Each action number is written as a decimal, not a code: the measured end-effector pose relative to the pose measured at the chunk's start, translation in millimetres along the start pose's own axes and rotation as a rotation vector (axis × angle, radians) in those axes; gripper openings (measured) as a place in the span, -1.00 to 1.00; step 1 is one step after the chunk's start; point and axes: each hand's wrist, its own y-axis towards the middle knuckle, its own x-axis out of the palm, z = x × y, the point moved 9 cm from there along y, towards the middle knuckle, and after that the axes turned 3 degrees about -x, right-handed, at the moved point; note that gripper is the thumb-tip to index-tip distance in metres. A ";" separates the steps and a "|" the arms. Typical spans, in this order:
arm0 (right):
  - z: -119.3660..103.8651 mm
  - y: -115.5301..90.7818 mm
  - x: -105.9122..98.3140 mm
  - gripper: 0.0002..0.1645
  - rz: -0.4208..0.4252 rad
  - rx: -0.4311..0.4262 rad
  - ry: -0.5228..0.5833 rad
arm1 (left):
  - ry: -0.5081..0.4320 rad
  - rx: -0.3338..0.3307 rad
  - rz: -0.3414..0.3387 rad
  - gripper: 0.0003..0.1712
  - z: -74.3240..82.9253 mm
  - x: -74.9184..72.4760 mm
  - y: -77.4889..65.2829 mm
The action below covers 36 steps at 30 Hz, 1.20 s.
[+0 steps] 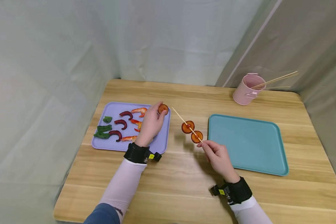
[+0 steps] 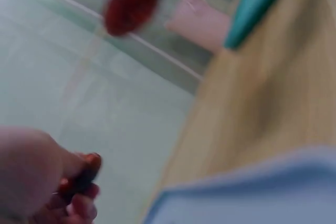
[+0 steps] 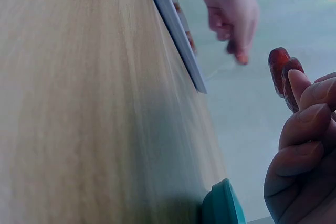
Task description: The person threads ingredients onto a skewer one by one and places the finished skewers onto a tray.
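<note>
My left hand (image 1: 151, 124) pinches a round orange-brown slice with a dark rim (image 1: 163, 109) above the right side of a lavender tray (image 1: 160, 141). In my right hand (image 1: 217, 158) is the lower end of a thin wooden skewer (image 1: 178, 114), its bare tip pointing up and left. Two similar round slices (image 1: 188, 127) sit on that skewer, close together, just above the fingers. On the lavender tray lie shrimp (image 1: 128, 138), curled dark red tentacle pieces (image 1: 121, 123) and green pepper pieces (image 1: 104, 128); the left hand partly covers the shrimp.
A teal tray (image 1: 247, 141) lies to the right on the wooden table (image 1: 168, 186), beside the right hand. Behind it a pink bucket (image 1: 243, 93) holds several wooden skewers (image 1: 281, 77) leaning right. Pale curtains (image 1: 173, 40) hang behind the table.
</note>
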 end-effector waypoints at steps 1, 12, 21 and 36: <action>-1.0 0.3 0.1 -0.76 0.001 0.000 -0.001 | -0.065 -0.008 0.002 -0.52 2.4 -3.1 -0.5; -1.4 -3.5 -0.6 -0.73 0.016 -0.049 0.020 | -0.902 -0.225 -0.181 -0.60 22.0 8.9 -11.5; -6.5 -3.1 3.1 -0.77 -0.013 -0.090 0.020 | -1.056 -0.294 -0.198 -0.58 18.3 15.0 -16.7; -7.9 -0.6 8.3 -0.77 -0.063 -0.086 -0.032 | -0.681 -0.223 -0.135 -0.59 10.2 -1.6 -14.1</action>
